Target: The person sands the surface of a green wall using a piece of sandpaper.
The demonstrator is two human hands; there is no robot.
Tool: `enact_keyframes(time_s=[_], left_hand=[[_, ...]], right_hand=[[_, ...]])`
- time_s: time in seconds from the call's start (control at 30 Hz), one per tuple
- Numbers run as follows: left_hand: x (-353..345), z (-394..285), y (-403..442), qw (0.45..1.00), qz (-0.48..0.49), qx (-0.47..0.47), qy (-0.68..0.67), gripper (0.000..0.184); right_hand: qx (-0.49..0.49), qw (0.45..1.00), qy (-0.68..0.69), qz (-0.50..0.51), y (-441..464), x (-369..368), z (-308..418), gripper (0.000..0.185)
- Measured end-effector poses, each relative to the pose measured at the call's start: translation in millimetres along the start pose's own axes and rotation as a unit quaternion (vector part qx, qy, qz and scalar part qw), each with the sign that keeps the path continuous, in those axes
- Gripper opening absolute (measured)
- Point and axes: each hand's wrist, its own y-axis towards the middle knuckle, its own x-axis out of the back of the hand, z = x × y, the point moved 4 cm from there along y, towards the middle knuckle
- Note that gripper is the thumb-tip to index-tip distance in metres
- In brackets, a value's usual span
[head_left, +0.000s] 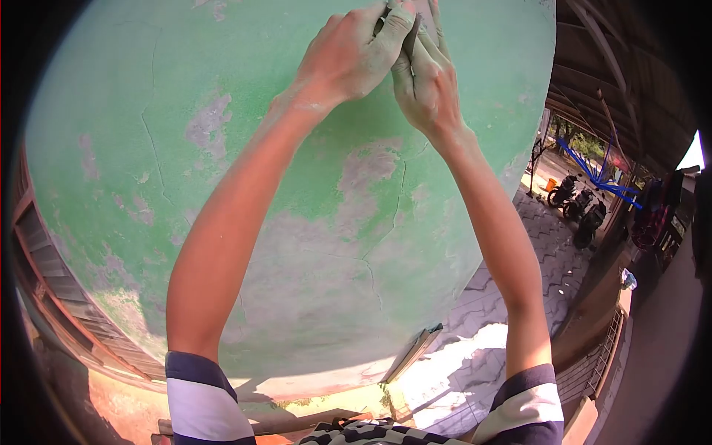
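Observation:
Both arms reach up against a green wall (297,185) with cracks and grey patches of worn paint. My left hand (357,52) is at the top edge of the view, its fingers closed around something dark, mostly hidden and cut off by the frame. My right hand (426,81) is just to its right, touching or nearly touching it. Its fingers point up along a flat greyish piece pressed near the wall; what that piece is I cannot make out. Pale dust covers the fingers of both hands.
Grey paving (482,304) lies below the wall at the right. Motorcycles (575,200), an orange bucket (551,185) and blue strips (601,178) are further back. A wooden frame (55,308) runs along the left, and a low railing (604,348) stands at the lower right.

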Motion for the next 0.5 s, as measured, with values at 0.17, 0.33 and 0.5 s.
enact_keyframes(time_s=[0.17, 0.33, 0.5], left_hand=[[17, -10, 45, 0.939, -0.142, -0.221, 0.223, 0.032], [38, -1, 105, 0.867, -0.138, -0.274, 0.392, 0.045], [54, 18, 136, 0.819, -0.1, -0.326, 0.462, 0.055]], right_hand=[[-0.115, 0.992, -0.005, -0.055, 24, -6, -67, 0.043], [-0.281, 0.951, 0.127, -0.026, 59, -25, -112, 0.043], [-0.12, 0.992, -0.029, -0.02, 78, -37, -118, 0.045]])
